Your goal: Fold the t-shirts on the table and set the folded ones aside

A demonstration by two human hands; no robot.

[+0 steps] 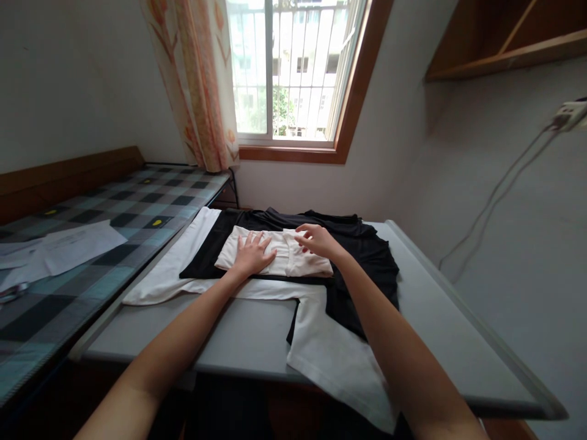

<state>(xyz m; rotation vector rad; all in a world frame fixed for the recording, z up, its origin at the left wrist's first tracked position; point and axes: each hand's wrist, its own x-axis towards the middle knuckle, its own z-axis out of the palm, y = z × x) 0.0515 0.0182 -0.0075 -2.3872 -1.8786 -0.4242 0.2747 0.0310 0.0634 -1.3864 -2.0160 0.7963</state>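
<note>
A cream-white garment [284, 261], folded into a flat rectangle, lies on top of other clothes. My left hand [254, 253] rests flat on its left part with the fingers spread. Over its right part, my right hand [317, 239] hovers or lightly touches, fingers loosely bent and apart; nothing shows in them. Beneath is a black garment [376, 256], spread out wide to the right and back. Under that, a white garment [321, 330] reaches out at the left, and one sleeve-like part hangs over the table's front edge. The garments' exact kinds are hard to tell.
The clothes lie on a light grey table [440, 342]. At the left stands a bed with a checked cover [151, 208] and loose papers [77, 247] on it. Behind are a curtain [206, 91] and a barred window [302, 73]. A cable [495, 195] hangs along the right wall.
</note>
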